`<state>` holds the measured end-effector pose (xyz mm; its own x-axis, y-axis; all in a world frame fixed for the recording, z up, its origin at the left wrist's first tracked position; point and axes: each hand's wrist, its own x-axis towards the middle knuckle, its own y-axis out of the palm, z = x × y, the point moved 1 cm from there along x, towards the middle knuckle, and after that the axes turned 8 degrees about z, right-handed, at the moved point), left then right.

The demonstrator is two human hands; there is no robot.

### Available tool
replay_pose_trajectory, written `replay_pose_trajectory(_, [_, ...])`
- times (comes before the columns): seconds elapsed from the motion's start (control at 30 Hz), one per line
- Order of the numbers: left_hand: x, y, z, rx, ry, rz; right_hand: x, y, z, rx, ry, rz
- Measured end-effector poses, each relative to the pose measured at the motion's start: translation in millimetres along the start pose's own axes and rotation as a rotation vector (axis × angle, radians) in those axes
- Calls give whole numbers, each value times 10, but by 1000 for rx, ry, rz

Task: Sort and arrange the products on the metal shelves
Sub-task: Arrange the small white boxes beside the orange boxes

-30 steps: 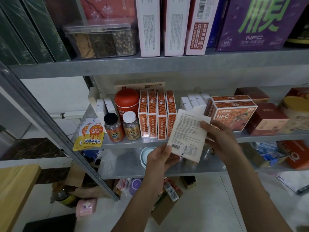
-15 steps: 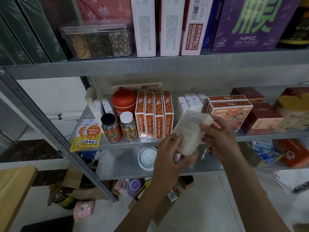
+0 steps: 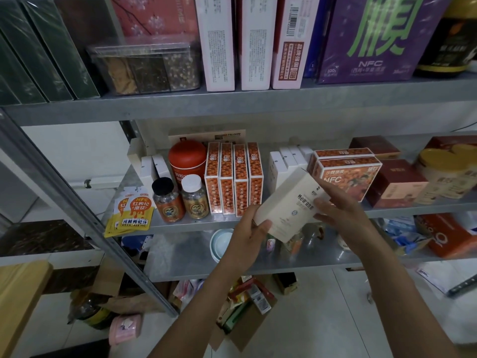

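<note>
Since a second ago, we note that the white box [image 3: 286,208] has been turned. Its barcode side faced the camera then; its printed front faces up now. The left hand [image 3: 251,228] has shifted from beneath the box to its lower corner.

Head view: we find the white box held in the air, tilted, in front of the edge of the middle shelf [image 3: 180,224] and apart from it. The left hand grips the lower left corner, thumb on the front face. The right hand [image 3: 335,205] clasps the upper right end, fingers curled round it. On the shelf behind stand four orange boxes [image 3: 233,177] side by side, a red canister [image 3: 187,158] and two bottles [image 3: 167,200]. A row of small white boxes [image 3: 286,161] stands just beyond the held box.
</note>
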<state>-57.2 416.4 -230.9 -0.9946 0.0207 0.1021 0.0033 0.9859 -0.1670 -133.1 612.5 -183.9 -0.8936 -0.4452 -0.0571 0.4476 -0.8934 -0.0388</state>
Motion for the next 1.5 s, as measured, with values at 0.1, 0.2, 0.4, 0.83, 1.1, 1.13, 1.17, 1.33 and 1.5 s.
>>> replay_pose_trajectory(0.1, [58, -64, 72, -211, -29, 7, -13, -97, -66, 116, -12, 59])
replay_pose_trajectory(0.2, [106, -101, 91, -247, -55, -64, -38, -131, -107, 141, -20, 79])
replay_pose_trajectory(0.4, [207, -194, 19, 477, 49, -241, -71, -86, -212, 134, -76, -132])
replay_pose_trajectory(0.83, [765, -516, 40, 1349, 29, 56, 319, 496, -444, -419, -189, -449])
replay_pose_trajectory(1.1, [762, -506, 78, 1318, 16, 53, 825, 701, -598, -520, -98, -478])
replay_pose_trajectory(1.13, [765, -501, 83, 1321, 14, 53, 878, 715, -617, -532, -80, -478])
replay_pose_trajectory(1.17, [768, -499, 92, 1323, 15, 51, 922, 734, -633, -545, -73, -473])
replay_pose_trajectory(1.33, [778, -500, 127, 1301, 44, 28, 1106, 805, -597, -569, -89, -449])
replay_pose_trajectory(1.5, [772, -507, 155, 1312, 45, 29, 1242, 823, -529, -760, -110, -323])
